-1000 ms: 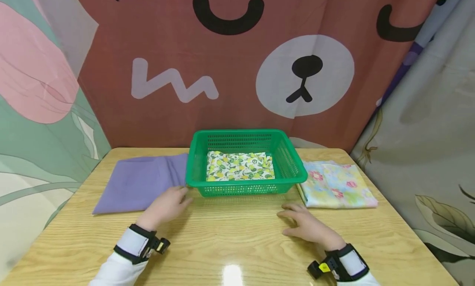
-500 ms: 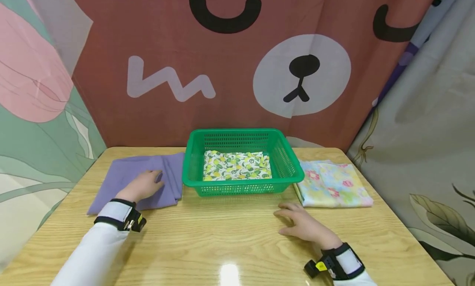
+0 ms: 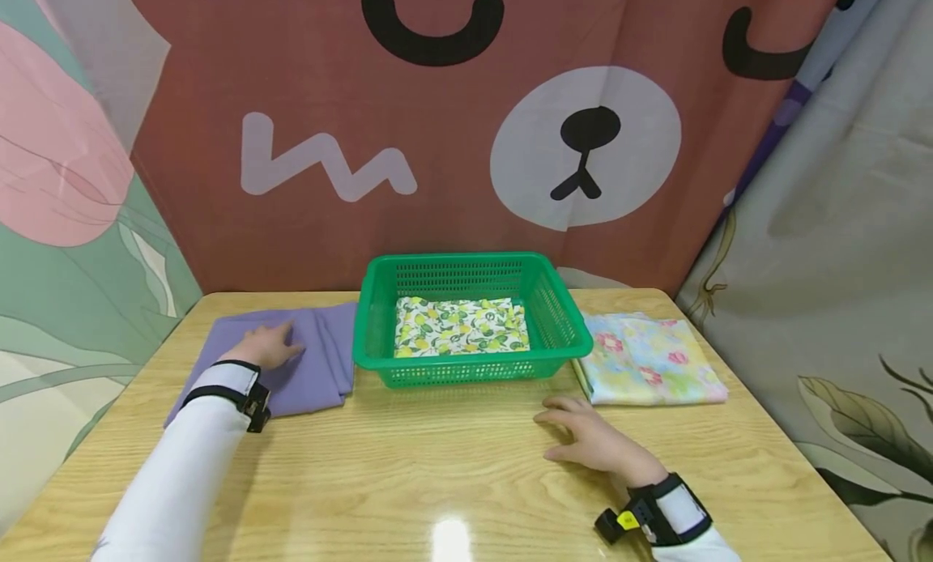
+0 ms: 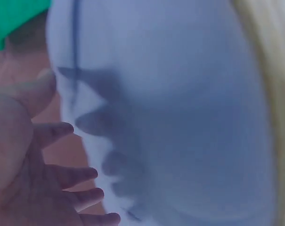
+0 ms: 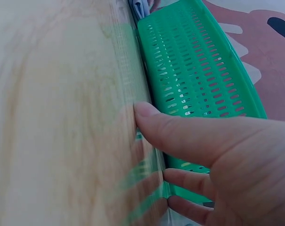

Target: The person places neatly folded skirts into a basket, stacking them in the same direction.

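My left hand is over the folded purple cloth on the table's left side. In the left wrist view its fingers are spread and hold nothing, and they cast shadows on the cloth. Whether the fingertips touch it I cannot tell. My right hand rests at the tabletop in front of the basket, fingers loosely bent around nothing. At the back middle stands a green plastic basket with a folded lemon-print cloth inside. A folded floral cloth lies right of the basket, near my right hand.
The wooden table ends at a curtain with a bear print right behind the basket. Another patterned curtain hangs along the right side. Each wrist wears a strapped camera.
My left hand has moved left and away from me, from beside the basket to over the purple cloth. The right hand stays in place. The head view has shifted slightly.
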Tool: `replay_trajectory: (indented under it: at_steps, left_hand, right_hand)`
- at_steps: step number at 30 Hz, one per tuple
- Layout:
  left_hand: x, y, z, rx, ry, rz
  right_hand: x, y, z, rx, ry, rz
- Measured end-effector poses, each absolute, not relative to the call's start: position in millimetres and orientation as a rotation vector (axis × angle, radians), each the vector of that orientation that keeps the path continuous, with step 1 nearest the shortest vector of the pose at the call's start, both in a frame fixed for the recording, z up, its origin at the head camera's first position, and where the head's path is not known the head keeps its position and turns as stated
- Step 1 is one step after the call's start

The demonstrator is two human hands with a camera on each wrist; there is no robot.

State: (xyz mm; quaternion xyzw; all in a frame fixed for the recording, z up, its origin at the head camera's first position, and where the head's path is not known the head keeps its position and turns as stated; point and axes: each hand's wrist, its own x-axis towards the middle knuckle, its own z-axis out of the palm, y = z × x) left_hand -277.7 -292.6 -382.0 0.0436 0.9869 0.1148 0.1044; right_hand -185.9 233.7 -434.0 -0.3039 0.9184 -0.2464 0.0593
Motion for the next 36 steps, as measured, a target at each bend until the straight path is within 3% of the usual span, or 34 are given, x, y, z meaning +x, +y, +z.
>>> replay_trajectory:
  at_steps: [13,36]
  left_hand:
    - [-264.4,-294.1,-388.0,-0.083,2.783,0.403]
    - [-251.4,-306.3,-401.6,0.031,2.877,0.435]
  right_hand:
    - [-188.3,233.8,-431.7,-0.911,2.766,-0.765]
    - [-189.1,236.3,-432.9,-0.912,2.78,-0.758]
